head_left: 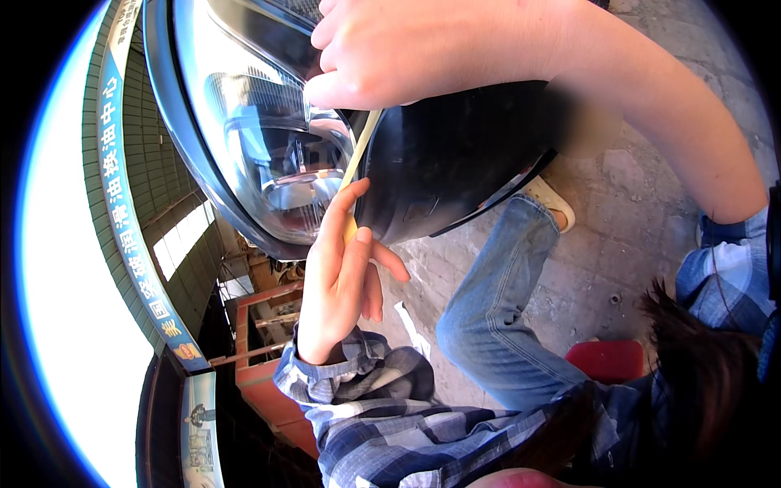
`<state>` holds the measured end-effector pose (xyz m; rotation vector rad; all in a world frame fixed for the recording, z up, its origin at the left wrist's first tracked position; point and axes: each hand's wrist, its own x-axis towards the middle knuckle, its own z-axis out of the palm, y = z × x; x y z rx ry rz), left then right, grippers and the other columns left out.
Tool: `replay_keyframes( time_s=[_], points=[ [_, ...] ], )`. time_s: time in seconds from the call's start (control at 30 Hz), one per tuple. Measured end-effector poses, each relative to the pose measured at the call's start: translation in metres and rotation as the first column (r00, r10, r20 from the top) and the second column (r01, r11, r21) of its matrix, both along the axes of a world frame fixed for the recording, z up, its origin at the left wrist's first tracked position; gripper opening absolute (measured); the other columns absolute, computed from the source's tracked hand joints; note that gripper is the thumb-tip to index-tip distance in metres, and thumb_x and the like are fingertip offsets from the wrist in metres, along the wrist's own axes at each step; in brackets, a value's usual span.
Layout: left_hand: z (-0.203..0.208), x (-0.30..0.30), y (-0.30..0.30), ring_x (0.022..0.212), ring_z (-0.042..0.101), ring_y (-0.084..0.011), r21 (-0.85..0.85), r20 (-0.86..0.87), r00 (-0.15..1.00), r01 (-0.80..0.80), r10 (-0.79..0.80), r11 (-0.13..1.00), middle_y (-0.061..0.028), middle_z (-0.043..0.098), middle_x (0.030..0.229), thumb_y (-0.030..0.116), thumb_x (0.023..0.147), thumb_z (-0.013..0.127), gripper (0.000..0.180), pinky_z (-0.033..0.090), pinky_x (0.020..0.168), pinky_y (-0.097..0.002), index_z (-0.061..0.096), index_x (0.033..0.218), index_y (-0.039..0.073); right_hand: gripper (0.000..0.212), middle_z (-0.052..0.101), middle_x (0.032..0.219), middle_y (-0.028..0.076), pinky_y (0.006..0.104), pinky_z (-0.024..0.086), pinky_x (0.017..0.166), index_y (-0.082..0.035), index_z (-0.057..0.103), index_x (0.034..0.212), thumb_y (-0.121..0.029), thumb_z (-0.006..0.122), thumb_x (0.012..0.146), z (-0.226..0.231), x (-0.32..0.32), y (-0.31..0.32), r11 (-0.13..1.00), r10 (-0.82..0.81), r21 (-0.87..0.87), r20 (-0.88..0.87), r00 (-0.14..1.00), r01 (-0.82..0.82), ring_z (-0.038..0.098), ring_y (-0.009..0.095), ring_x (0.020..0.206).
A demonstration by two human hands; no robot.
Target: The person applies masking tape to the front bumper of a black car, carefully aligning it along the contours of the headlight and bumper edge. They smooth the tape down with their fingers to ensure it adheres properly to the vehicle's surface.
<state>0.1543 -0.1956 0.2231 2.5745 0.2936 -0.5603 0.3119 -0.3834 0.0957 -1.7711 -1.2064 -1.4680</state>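
Observation:
A pale yellow strip of masking tape runs along the seam between a clear car headlight and a black body panel. My left hand pinches the strip's lower part between thumb and index finger, the other fingers loosely bent. A bit of tape shows between those two fingers. Across the top reaches my right hand, its fingers curled over the edge of the lamp. The strip's upper end passes under this hand, so its fingertips and the exact grip are hidden.
Grey paving lies under the car. My bent leg in blue jeans is close to the panel, with a pale shoe beyond it. A red object rests behind the leg. An orange-red frame stands beside my left sleeve.

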Motion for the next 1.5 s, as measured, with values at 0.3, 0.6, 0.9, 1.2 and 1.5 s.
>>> replay_keyframes(
  time_s=[0.3,0.6,0.9,1.2,1.5],
  points=[
    [-0.003,0.004,0.0,0.035,0.046,-0.0072,0.011,0.062,0.998,0.02,-0.021,1.0,-0.0113,0.069,0.073,0.012,0.106,0.032,0.048,0.037,0.035,-0.0188,0.024,0.151,-0.001,0.015,0.067,0.062,0.009,0.0338,0.055,0.062,-0.004,0.067,0.065,-0.014,0.063,0.076,0.003,-0.007,0.002,1.0,-0.015,0.024,-0.002,1.0,0.015,0.07,0.025,0.065],
    [0.0,0.002,-0.001,0.034,0.045,-0.0066,-0.011,0.054,0.999,-0.007,0.007,1.0,-0.0114,0.069,0.073,0.012,0.105,0.031,0.048,0.037,0.035,-0.0185,0.025,0.151,-0.001,0.014,0.067,0.064,0.011,0.0374,0.055,0.063,-0.005,0.069,0.069,-0.015,0.063,0.077,-0.002,-0.002,0.011,0.994,-0.018,0.108,-0.096,0.995,0.028,0.069,0.028,0.067],
    [-0.002,0.005,0.003,0.034,0.045,-0.0064,-0.041,0.042,0.999,0.015,-0.014,0.999,-0.0115,0.07,0.074,0.012,0.105,0.031,0.048,0.037,0.035,-0.018,0.025,0.151,0.0,0.01,0.068,0.078,0.013,0.0388,0.056,0.072,-0.003,0.064,0.082,-0.013,0.067,0.08,-0.006,0.016,-0.018,0.994,0.082,0.08,-0.095,0.992,-0.074,0.07,0.03,0.08],
    [-0.003,0.004,0.004,0.034,0.044,-0.0063,-0.044,0.04,0.999,0.004,-0.002,0.999,-0.0115,0.069,0.073,0.011,0.105,0.031,0.048,0.037,0.035,-0.0179,0.025,0.151,0.0,0.011,0.068,0.075,0.011,0.0375,0.056,0.072,-0.005,0.066,0.076,-0.011,0.058,0.082,-0.008,0.013,-0.008,0.993,0.079,0.094,-0.083,0.993,-0.071,0.069,0.028,0.079],
    [-0.003,0.003,0.002,0.033,0.044,-0.0068,-0.036,0.031,0.999,0.009,-0.008,0.999,-0.0121,0.069,0.073,0.009,0.105,0.03,0.047,0.036,0.034,-0.0182,0.025,0.151,0.0,0.011,0.067,0.077,0.008,0.0361,0.054,0.076,-0.006,0.066,0.074,-0.017,0.067,0.076,-0.009,0.006,-0.004,0.994,0.009,0.107,-0.036,0.999,-0.005,0.066,0.026,0.08]
  ],
)
